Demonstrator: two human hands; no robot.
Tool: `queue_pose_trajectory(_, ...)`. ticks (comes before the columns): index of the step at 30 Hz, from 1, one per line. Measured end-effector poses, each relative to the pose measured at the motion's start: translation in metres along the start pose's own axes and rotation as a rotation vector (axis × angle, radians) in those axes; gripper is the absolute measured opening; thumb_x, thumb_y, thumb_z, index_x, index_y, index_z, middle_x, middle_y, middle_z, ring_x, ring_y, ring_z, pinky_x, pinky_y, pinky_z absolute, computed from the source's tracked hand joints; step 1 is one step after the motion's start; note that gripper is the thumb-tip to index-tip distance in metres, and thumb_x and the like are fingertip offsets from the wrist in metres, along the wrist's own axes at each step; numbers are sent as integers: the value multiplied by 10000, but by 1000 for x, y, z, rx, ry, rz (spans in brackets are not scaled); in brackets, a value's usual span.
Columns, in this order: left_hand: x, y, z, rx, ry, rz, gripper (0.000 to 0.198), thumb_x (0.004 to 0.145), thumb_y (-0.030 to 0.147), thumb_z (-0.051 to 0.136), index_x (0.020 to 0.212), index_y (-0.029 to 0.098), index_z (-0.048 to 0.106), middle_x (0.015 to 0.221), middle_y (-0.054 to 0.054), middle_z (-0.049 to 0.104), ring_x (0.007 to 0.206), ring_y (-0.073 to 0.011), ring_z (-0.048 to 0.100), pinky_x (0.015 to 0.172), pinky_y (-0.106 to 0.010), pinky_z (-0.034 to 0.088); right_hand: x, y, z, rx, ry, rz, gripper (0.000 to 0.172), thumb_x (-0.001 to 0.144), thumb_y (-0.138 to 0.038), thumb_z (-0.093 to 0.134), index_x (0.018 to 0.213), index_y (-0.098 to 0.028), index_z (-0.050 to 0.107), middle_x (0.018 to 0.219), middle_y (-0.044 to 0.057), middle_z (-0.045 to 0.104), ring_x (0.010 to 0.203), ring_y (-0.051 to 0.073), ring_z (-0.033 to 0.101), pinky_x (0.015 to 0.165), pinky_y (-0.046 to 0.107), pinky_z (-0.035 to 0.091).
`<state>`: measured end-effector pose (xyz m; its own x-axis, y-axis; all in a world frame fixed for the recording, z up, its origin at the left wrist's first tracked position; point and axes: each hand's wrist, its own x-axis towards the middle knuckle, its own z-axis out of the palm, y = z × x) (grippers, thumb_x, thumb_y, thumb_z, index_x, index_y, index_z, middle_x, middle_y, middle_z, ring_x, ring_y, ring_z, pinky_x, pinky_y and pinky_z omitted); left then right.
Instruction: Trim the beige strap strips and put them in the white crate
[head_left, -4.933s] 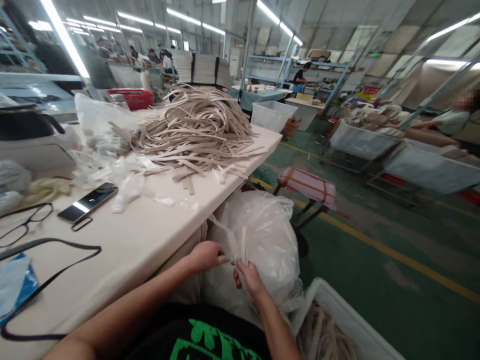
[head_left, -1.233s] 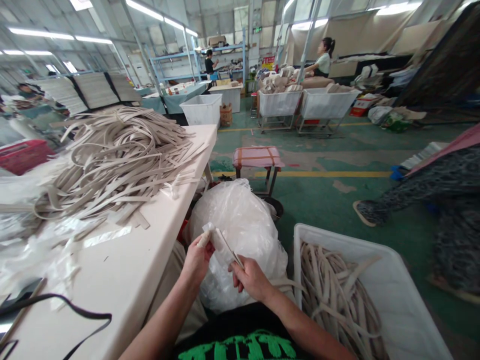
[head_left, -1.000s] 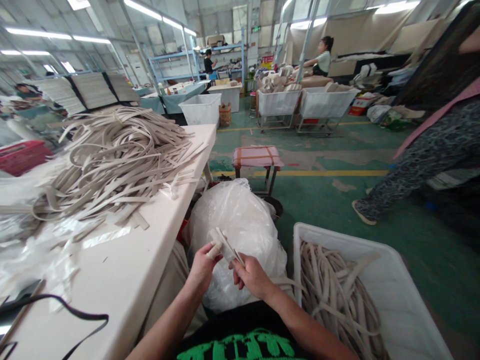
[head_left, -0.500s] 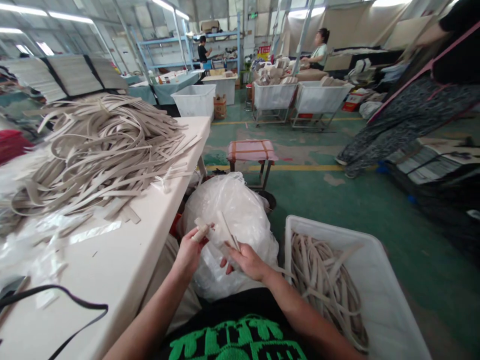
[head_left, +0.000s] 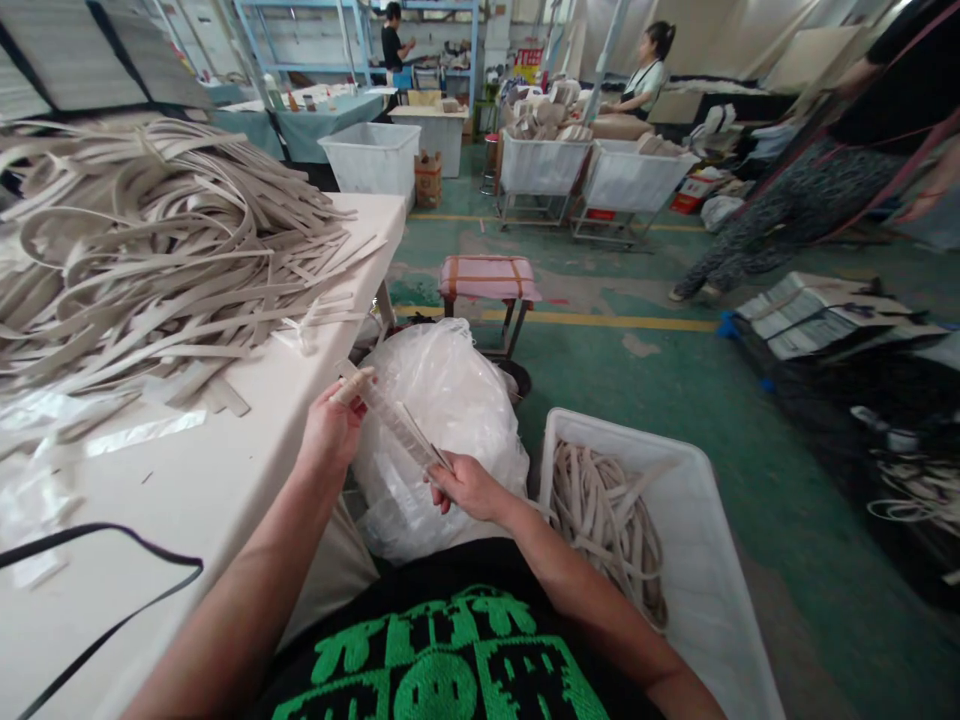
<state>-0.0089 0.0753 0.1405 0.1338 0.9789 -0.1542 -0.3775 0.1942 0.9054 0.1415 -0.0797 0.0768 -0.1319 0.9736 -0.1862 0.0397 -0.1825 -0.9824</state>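
I note left grip (head_left: 334, 425) and right grip (head_left: 469, 486) pinching a pale strip (head_left: 395, 420); uneven pull could slip it loose.

A narrow, pale strip (head_left: 396, 420) slants between left fingers (head_left: 352, 412) and right fingers (head_left: 444, 480).

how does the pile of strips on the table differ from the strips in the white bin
The table pile is larger; the bin strips form a smaller bunch. The table pile spreads over an open tabletop; the bin strips lie within the bin's walls. Both are tangled, flat and beige-grey.
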Motion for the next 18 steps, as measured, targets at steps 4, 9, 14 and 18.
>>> queue_pose_trajectory(4, 17, 6, -9, -49, 44, -25, 287, 600, 310, 824, 827, 168, 722, 817, -8, 719, 751, -128, 635, 669, -214, 475, -17, -5, -14, 57, -9, 49, 417, 942, -556, 469, 866, -159, 568, 677, -5, 637, 537, 119, 585, 536, 222, 454)
queue_pose_trajectory(9, 12, -6, -14, 160, -78, -139, 423, 624, 498, 807, 865, 165, 708, 829, -49, 716, 728, -165, 650, 660, -252, 490, -57, -25, -53, 143, 117, 97, 424, 890, -542, 567, 789, -133, 613, 688, 27, 663, 512, 109, 575, 521, 217, 439)
queue_pose_trajectory(14, -3, -39, -35, 960, -502, -134, 429, 668, 616, 678, 775, 205, 744, 800, -86, 738, 832, -289, 674, 741, -329, 466, -133, -48, -107, 140, 555, 94, 390, 851, -544, 592, 971, -173, 574, 684, -10, 628, 477, 92, 532, 455, 193, 396)
queue_pose_trajectory(18, -21, -67, -57, 1683, -818, -66, 428, 776, 538, 552, 509, 216, 641, 589, -123, 665, 707, -321, 666, 719, -368, 436, -212, -56, -134, -98, 960, 189, 430, 814, -572, 613, 961, -168, 607, 685, 33, 640, 457, 111, 496, 427, 229, 378)
